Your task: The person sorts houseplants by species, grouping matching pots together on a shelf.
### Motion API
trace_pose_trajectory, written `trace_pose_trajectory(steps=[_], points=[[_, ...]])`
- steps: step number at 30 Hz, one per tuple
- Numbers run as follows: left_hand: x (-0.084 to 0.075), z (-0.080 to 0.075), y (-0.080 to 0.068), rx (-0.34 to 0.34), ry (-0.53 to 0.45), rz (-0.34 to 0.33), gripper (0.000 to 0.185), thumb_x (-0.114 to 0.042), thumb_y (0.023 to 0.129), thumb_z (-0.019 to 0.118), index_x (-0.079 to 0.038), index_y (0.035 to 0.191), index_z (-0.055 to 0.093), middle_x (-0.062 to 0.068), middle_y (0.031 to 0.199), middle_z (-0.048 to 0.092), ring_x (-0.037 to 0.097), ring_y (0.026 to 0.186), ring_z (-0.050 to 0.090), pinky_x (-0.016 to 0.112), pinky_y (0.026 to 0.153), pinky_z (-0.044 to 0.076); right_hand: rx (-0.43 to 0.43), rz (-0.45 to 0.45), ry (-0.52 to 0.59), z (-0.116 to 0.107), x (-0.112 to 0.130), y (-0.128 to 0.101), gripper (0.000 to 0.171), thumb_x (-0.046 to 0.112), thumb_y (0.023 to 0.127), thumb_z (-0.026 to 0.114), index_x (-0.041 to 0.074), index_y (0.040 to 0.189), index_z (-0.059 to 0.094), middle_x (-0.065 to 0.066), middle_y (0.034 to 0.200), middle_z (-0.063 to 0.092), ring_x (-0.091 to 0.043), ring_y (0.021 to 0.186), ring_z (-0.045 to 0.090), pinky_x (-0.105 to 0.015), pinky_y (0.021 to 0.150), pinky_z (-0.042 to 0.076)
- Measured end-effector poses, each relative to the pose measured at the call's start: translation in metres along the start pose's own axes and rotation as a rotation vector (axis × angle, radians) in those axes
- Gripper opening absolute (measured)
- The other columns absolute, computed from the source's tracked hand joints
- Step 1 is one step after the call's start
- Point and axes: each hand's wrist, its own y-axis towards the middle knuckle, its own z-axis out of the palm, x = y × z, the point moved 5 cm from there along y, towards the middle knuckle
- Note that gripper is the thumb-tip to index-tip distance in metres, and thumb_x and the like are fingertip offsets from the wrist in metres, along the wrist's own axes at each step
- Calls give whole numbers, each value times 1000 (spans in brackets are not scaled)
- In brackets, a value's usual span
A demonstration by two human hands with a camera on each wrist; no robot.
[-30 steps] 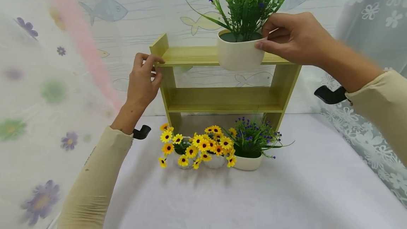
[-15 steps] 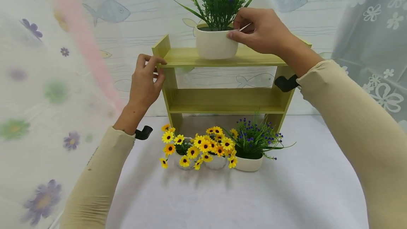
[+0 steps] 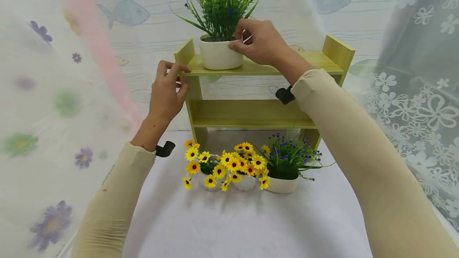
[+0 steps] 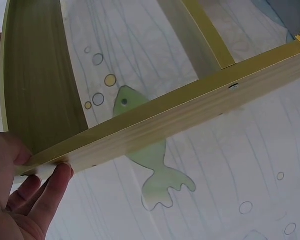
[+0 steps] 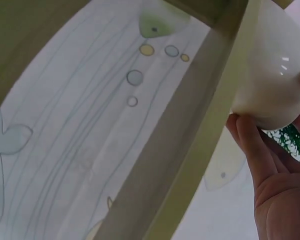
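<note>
In the head view my right hand (image 3: 259,43) pinches the right rim of a white oval flowerpot (image 3: 220,55) with a purple-flowered artificial plant (image 3: 222,11). The pot stands upright at the left end of the top board of a wooden shelf (image 3: 251,112), its base right at the board. My left hand (image 3: 166,86) grips the shelf's upper left corner. The left wrist view shows the thumb and fingers of that hand (image 4: 20,200) on either side of the corner. In the right wrist view, fingers (image 5: 255,150) touch the pot's glossy side.
Before the shelf, two white pots of yellow flowers (image 3: 233,164) and a second purple-flowered plant in a cream pot (image 3: 283,185) stand in a row on the white tablecloth (image 3: 247,226). A raised end panel (image 3: 338,55) bounds the top board's right side. Patterned curtains hang behind.
My right hand has carried the purple-flowered pot leftward along the top board, from right of its middle to near the left end panel. My left hand keeps its grip on the corner.
</note>
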Motion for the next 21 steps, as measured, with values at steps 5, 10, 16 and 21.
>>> trace_pose_trajectory(steps=[5,10,16,21], points=[[-2,0,0,-4,-5,3,23,-3,104,56,-7,125,64,18,122,48,29,100,74,40,86,66,-22,-12,12,8,1,7,31,38,106,64,10,115,57,-8,136,66,-23,123,67,-39,104,56],[-1,0,1,-10,-8,-2,23,-3,103,55,-7,123,64,17,121,48,30,100,74,41,86,66,-34,7,16,10,0,9,31,38,107,62,10,118,56,-9,137,66,-21,123,67,-37,102,56],[0,-1,0,-7,-4,-14,22,-5,104,57,-9,123,65,16,121,47,30,101,73,39,87,65,-4,29,19,15,0,3,35,41,107,61,15,129,52,-12,139,67,-24,123,70,-38,103,58],[-2,-1,-1,-11,-12,-13,22,-4,104,56,-8,123,65,16,120,47,30,101,73,40,86,66,-31,22,22,14,-1,-11,46,44,106,61,21,144,48,-16,137,70,-25,117,74,-42,101,60]])
